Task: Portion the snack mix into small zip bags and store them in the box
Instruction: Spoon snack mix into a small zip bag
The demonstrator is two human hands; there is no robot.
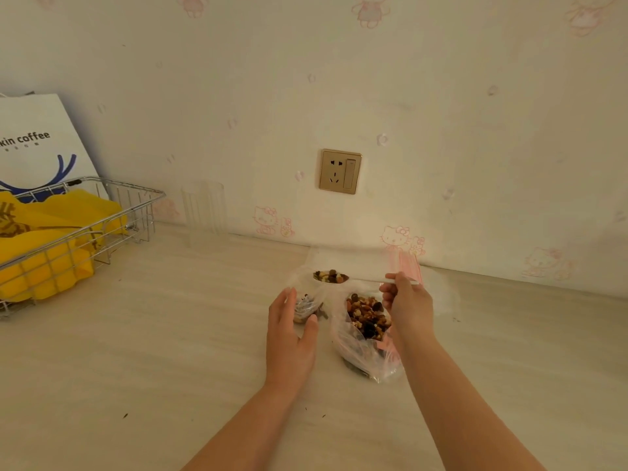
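A big clear plastic bag (360,355) of snack mix (368,316) lies open on the counter. My right hand (406,302) grips the handle of a white spoon (331,277) loaded with mix, held over a small clear zip bag (307,302). That small bag holds a little mix and stands left of the big bag. My left hand (292,334) cups the small bag, thumb and fingers curled round its sides. A stack of pink-edged zip bags (409,265) leans by the wall behind my right hand.
A wire basket (102,212) with yellow cloths stands at the far left, with a white coffee paper bag (37,137) behind it. A clear glass (204,209) stands by the wall. A wall socket (339,171) is above the counter (153,334).
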